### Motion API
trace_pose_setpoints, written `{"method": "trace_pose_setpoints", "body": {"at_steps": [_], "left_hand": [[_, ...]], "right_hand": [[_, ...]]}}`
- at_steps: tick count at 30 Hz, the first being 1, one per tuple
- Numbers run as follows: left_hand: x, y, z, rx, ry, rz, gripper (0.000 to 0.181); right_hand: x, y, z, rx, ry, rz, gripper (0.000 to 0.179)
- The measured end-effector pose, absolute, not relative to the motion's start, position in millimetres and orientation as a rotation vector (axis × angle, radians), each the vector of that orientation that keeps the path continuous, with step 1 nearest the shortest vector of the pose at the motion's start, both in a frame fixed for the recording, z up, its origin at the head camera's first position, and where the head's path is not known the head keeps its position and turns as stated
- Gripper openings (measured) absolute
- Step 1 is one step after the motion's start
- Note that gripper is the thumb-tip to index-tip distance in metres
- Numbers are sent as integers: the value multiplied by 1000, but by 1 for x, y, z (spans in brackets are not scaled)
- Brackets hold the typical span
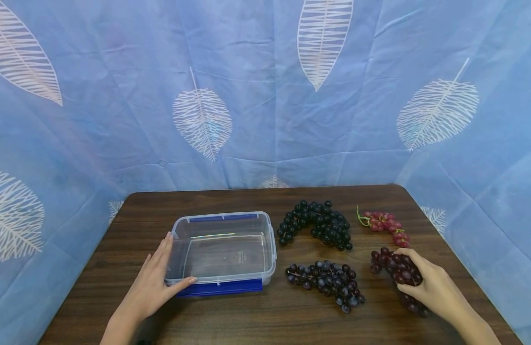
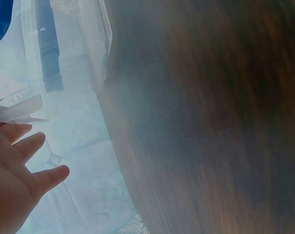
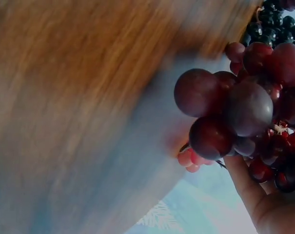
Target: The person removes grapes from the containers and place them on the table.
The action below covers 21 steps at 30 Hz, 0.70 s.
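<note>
My left hand rests against the left end of a clear plastic food container with blue clips. Its fingers lie straight along the side wall, and the thumb touches the front rim. In the left wrist view, the hand is spread beside the clear wall. On the right, my right hand grips a bunch of dark red grapes between thumb and fingers. These grapes fill the right part of the right wrist view, hiding much of the hand.
Right of the container lie a black grape bunch and a purplish one in front of it. A small pinkish-red bunch with a green stem lies at the back right. A blue leaf-patterned cloth hangs behind the brown wooden table.
</note>
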<state>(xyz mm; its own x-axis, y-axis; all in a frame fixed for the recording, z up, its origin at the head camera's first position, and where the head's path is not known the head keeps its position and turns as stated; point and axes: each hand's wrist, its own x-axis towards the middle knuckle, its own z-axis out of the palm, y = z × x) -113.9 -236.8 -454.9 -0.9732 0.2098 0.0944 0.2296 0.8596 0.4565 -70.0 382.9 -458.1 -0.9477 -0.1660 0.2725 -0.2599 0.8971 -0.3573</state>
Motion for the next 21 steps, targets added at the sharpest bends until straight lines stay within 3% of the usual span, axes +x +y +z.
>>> {"method": "trace_pose_setpoints", "body": {"at_steps": [21], "left_hand": [[-114, -236, -454, -341, -2997, -727, 118]], "right_hand": [[-94, 419, -449, 183, -3125, 484, 80]]}}
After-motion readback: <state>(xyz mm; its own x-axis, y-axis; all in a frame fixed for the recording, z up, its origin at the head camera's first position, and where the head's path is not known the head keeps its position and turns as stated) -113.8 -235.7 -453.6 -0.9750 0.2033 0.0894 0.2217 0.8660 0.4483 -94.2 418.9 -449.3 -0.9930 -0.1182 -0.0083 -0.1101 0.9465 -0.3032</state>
